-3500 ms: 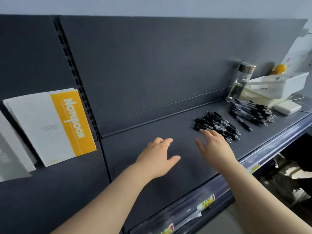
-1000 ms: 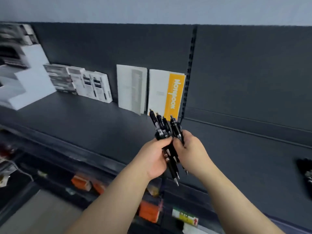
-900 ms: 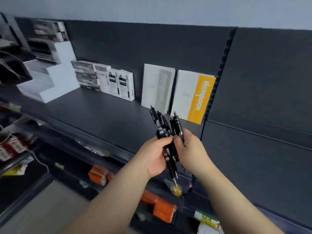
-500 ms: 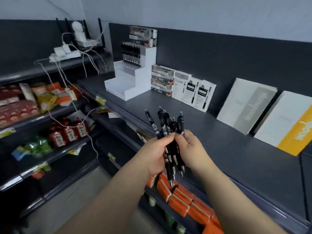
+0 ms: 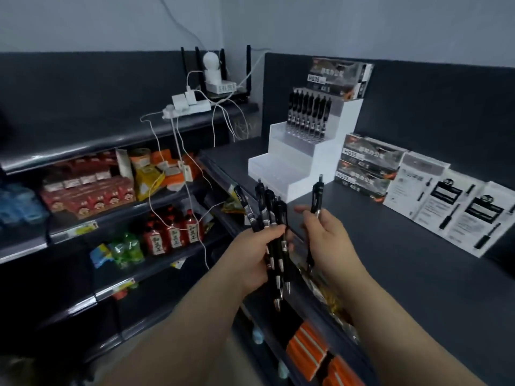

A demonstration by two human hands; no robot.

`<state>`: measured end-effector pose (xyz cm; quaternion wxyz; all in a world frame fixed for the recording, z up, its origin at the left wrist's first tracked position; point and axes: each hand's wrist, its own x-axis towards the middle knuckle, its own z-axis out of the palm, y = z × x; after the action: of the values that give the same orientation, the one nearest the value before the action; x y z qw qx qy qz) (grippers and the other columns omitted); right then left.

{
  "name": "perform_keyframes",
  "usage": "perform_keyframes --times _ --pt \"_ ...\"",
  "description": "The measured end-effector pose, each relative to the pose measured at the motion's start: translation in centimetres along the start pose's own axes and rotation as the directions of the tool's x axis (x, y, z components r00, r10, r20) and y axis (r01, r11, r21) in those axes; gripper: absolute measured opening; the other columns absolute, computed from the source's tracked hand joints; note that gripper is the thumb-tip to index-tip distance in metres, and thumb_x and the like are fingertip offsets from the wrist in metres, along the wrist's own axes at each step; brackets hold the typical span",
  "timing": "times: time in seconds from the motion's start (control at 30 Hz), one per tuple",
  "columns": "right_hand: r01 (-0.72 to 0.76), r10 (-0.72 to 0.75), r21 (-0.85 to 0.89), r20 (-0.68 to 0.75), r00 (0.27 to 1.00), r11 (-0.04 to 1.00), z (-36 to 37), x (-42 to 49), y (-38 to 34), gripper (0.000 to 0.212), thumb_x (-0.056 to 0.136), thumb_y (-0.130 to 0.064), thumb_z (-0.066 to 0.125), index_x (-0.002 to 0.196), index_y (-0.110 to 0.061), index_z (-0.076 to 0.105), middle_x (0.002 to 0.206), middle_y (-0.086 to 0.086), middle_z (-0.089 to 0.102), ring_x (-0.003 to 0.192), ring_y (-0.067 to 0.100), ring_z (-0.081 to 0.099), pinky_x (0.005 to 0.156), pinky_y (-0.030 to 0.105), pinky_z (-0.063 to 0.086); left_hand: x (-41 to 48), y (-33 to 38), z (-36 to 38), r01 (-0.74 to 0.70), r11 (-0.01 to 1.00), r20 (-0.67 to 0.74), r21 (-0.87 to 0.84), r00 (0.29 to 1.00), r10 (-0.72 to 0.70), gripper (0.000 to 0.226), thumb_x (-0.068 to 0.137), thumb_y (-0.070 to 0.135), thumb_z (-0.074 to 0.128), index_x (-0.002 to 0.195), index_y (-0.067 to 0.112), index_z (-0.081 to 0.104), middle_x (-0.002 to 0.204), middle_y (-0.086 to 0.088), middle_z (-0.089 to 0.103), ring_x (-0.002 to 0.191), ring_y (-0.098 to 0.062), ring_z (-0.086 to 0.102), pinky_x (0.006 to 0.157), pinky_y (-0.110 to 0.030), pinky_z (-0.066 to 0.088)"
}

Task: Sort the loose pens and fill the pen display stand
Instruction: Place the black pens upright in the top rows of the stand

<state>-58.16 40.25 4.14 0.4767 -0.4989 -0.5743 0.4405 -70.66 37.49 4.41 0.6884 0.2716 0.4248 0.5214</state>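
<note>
Item: bundle of black pens [image 5: 271, 232] clamped in my left hand [image 5: 252, 256], single pen [image 5: 316, 201] pinched in my right hand [image 5: 327, 240]; I seat it upright, tip down, in a free slot of the white display stand [image 5: 295, 162] at the shelf's back corner.

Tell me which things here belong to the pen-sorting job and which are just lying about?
Part of the job:
bundle of black pens in the left hand
single pen in the right hand
white display stand

Just lying about:
pen boxes
power strip
red bottles
</note>
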Motion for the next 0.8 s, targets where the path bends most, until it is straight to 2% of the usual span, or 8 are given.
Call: perform_keyframes --times 0.13,0.23,0.3,0.37,0.43,0.57,0.7,0.8 --pt "0.036 -0.036 -0.025 -0.025 0.999 0.999 2.3 7.5 -1.0 0.02 0.094 -0.037 0.046 0.087 -0.02 0.053 0.062 -0.002 0.045 0.056 0.014 0.041 0.057 0.034 0.035 5.1 5.1 -2.2 -0.056 0.995 -0.091 0.084 0.994 0.064 0.01 0.092 0.009 0.055 0.093 0.003 0.063 0.07 -0.004 0.066 0.057 -0.014 0.062 0.055 -0.022 0.052" --pt "0.041 -0.045 -0.083 -0.048 0.998 0.996 3.8 12.3 -1.8 0.015 0.096 -0.039 0.04 0.097 -0.024 0.045 0.064 -0.002 0.052 0.049 0.011 0.043 0.049 0.026 0.035 8.6 8.5 -3.6 -0.092 0.99 -0.109 0.109 0.989 0.104 0.01 0.092 0.011 0.056 0.09 0.005 0.064 0.071 -0.003 0.068 0.059 -0.013 0.063 0.06 -0.027 0.05" --pt "0.049 -0.059 -0.123 -0.082 0.995 0.991 4.4 14.9 -2.0 0.019 0.097 -0.038 0.039 0.1 -0.02 0.044 0.067 -0.002 0.055 0.054 0.012 0.047 0.052 0.028 0.039 10.7 10.1 -4.3 -0.104 0.987 -0.099 0.119 0.988 0.116 0.01 0.092 0.012 0.056 0.089 0.006 0.064 0.071 -0.002 0.068 0.058 -0.012 0.064 0.058 -0.026 0.049" --pt "0.052 -0.072 -0.15 -0.128 0.989 0.987 4.6 17.2 -2.0 0.02 0.096 -0.037 0.043 0.094 -0.018 0.048 0.07 -0.001 0.056 0.06 0.015 0.05 0.057 0.032 0.041 12.7 11.2 -4.7 -0.11 0.988 -0.085 0.109 0.989 0.12 0.01 0.092 0.01 0.056 0.088 0.006 0.064 0.069 -0.002 0.068 0.057 -0.012 0.063 0.051 -0.022 0.049" --pt "0.041 -0.077 -0.195 -0.184 0.98 0.98 4.6 19.0 -2.1 0.023 0.094 -0.036 0.048 0.086 -0.015 0.052 0.067 0.002 0.054 0.056 0.017 0.048 0.052 0.03 0.039 14.9 12.2 -5.0 -0.1 0.991 -0.05 0.088 0.993 0.105 0.01 0.092 0.01 0.056 0.087 0.007 0.064 0.07 -0.002 0.068 0.059 -0.012 0.062 0.049 -0.02 0.048" --pt "0.041 -0.106 -0.209 -0.309 0.945 0.977 4.3 22.0 -2.5 0.028 0.09 -0.033 0.058 0.075 -0.01 0.057 0.049 -0.001 0.043 0.039 0.013 0.036 0.045 0.026 0.035 19.9 14.5 -5.4 -0.079 0.994 0.066 0.076 0.995 0.074 0.008 0.091 0.01 0.056 0.089 0.007 0.063 0.072 -0.002 0.068 0.058 -0.012 0.062 0.053 -0.022 0.047" --pt "-0.016 -0.135 -0.304 -0.467 0.874 0.953 3.9 24.7 -3.9 0.024 0.085 -0.032 0.066 0.075 -0.01 0.064 0.058 0.002 0.053 0.047 0.011 0.043 0.04 0.012 0.034 24.4 17.1 -5.1 -0.03 0.991 0.199 0.132 0.98 0.004 0.006 0.091 0.01 0.057 0.092 0.009 0.063 0.075 -0.002 0.068 0.059 -0.012 0.062 0.051 -0.022 0.046" --pt "-0.05 -0.186 -0.36 -0.59 0.785 0.931 3.3 26.2 -5.2 0.017 0.082 -0.032 0.069 0.084 -0.015 0.064 0.069 -0.002 0.062 0.058 0.01 0.053 0.05 0.014 0.041 27.2 19.2 -4.6 -0.03 0.981 0.28 0.19 0.96 -0.025 0.006 0.091 0.01 0.058 0.089 0.011 0.064 0.076 -0.003 0.068 0.06 -0.012 0.063 0.058 -0.025 0.045"
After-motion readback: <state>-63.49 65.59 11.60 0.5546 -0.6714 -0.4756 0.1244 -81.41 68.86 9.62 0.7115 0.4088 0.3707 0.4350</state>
